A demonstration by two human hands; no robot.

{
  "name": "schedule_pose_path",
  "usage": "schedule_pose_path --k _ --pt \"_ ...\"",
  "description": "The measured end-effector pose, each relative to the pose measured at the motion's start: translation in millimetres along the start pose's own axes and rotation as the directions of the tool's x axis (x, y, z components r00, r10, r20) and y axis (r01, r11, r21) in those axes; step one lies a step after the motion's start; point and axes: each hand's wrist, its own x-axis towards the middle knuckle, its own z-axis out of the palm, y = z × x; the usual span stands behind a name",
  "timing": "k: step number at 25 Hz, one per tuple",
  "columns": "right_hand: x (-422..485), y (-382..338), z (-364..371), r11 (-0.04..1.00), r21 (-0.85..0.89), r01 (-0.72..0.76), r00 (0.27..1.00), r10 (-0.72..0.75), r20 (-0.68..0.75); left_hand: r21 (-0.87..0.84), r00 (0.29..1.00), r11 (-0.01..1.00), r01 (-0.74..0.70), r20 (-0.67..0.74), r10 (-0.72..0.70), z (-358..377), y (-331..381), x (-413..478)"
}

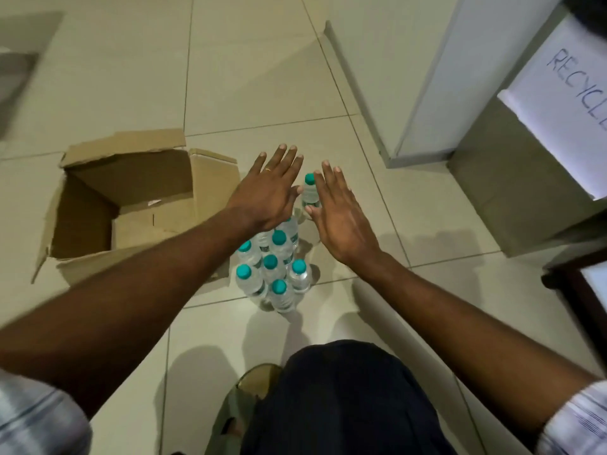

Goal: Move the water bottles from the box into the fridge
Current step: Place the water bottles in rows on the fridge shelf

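Nearest, below the wrists, a knee in dark cloth and a sandal point(244, 402) rest on the floor point(230, 77). Between the forearms stands a tight cluster of bottles point(272, 270), teal caps up, already out of the box and upright on the tiles. One more bottle point(309, 192) stands apart at the far end, in the gap between the two hands.

The left hand point(267, 195) and right hand point(338, 215) are both spread flat, fingers straight, palms down, holding nothing. The likely step is to gather bottles for carrying. To do it well, I would close both palms inward on the lone bottle's body, or sweep it back against the cluster, keeping low on the bottles so none tips into its neighbours.

Left of the left hand the box point(131, 198) lies open and looks empty. Beyond the right hand stand a white panel point(437, 87) and a bin with a "RECYCLE" sign point(565, 103). No fridge is in view.
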Motion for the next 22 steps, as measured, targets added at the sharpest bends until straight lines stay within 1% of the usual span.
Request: schedule_pose_path --k 3,7,12,14,16,18,20,22 --pt "-19 -8 32 0.999 0.043 0.032 0.995 -0.036 0.094 -0.055 0.996 0.997 0.055 0.07 -0.052 28 -15 -29" --pt "-44 -10 60 0.992 0.045 0.12 0.97 -0.127 0.208 -0.149 0.989 0.986 0.081 0.133 -0.061 47 -20 -63" --pt "-63 -14 76 0.991 0.036 0.13 0.963 -0.135 0.232 -0.236 0.993 0.971 0.046 0.121 -0.018 50 -8 -95" --pt "-78 -15 78 0.983 0.036 0.18 0.957 -0.183 0.223 -0.216 0.993 0.976 -0.002 0.118 0.029 56 1 -108" --pt "-88 -16 79 0.974 0.033 0.223 0.948 -0.225 0.223 -0.155 0.99 0.987 -0.037 0.128 0.058 63 6 -115" --pt "-92 -17 76 0.978 0.068 0.195 0.949 -0.206 0.237 -0.117 0.99 0.993 -0.006 0.137 0.023 67 10 -115" --pt "-93 -21 71 0.983 0.128 0.134 0.959 -0.162 0.234 -0.109 0.992 0.994 0.032 0.129 -0.018 70 14 -112" --pt "-92 -23 66 0.984 0.142 0.106 0.967 -0.135 0.218 -0.121 0.988 0.992 0.048 0.154 -0.029 74 19 -106"
